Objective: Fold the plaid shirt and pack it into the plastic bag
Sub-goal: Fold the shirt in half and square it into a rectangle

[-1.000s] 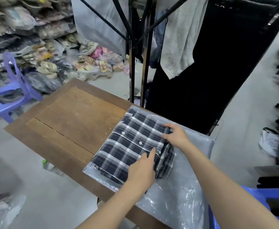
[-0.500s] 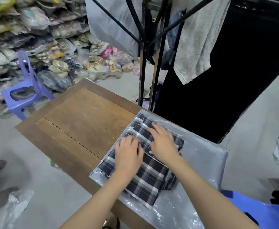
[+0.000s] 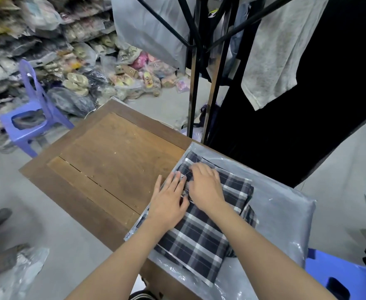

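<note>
The dark plaid shirt (image 3: 201, 237), folded into a rectangle, lies on top of a clear plastic bag (image 3: 281, 215) at the right end of the wooden table (image 3: 112, 161). Both hands rest palm down on the shirt's far left part. My left hand (image 3: 169, 202) lies flat with fingers spread along the shirt's left edge. My right hand (image 3: 207, 187) presses beside it, fingers pointing to the far corner. Neither hand grips the cloth.
A black clothes rack (image 3: 199, 68) with hanging garments stands behind the table. A purple plastic chair (image 3: 32, 113) and piles of bagged shoes (image 3: 75, 61) are at the left. A blue stool (image 3: 346, 276) is at the lower right. Loose plastic (image 3: 19, 271) lies on the floor.
The shirt's right part has been folded over onto itself. Both hands slid from the shirt's right edge to its far left part and now press flat.
</note>
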